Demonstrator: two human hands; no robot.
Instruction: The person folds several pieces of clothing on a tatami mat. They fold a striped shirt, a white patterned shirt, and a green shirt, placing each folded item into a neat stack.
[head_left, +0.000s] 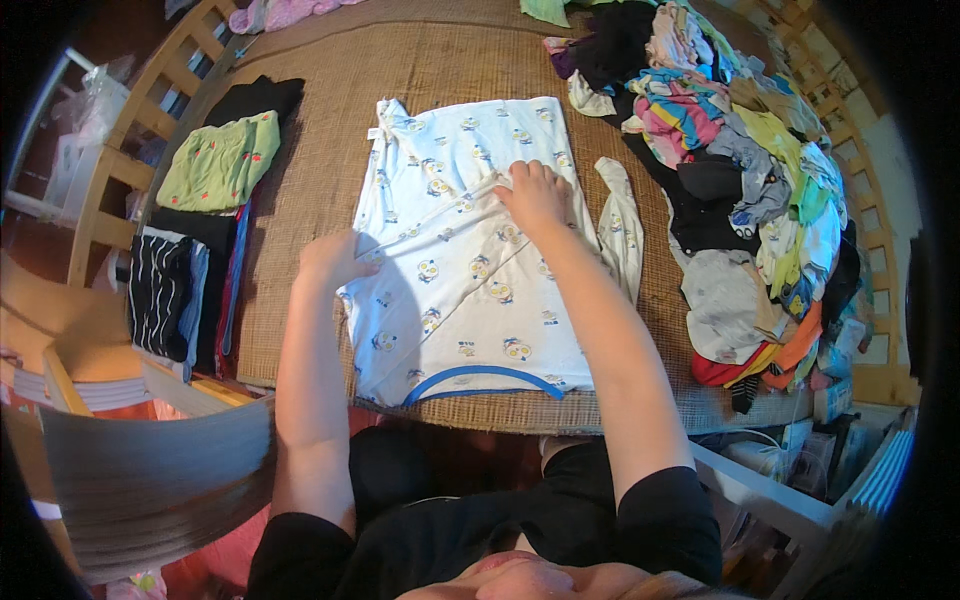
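Note:
A white long-sleeved shirt (480, 300) with a printed cartoon pattern lies spread on a woven mat, its blue-trimmed neckline (480, 373) towards me. One sleeve appears to lie folded diagonally across the body. My right hand (534, 199) grips bunched cloth at that sleeve's upper end, in the middle of the shirt. At the shirt's left edge, my left hand (334, 261) holds the cloth, thumb on top and the other fingers partly hidden. The other sleeve (619, 225) sticks out to the right, beyond my right forearm.
The woven mat (315, 150) covers a bed-like platform with wooden slatted rails (124, 169). Folded clothes stand at the left, among them green shorts (217, 161) and a black striped garment (159, 296). A large heap of loose clothes (742, 180) fills the right side.

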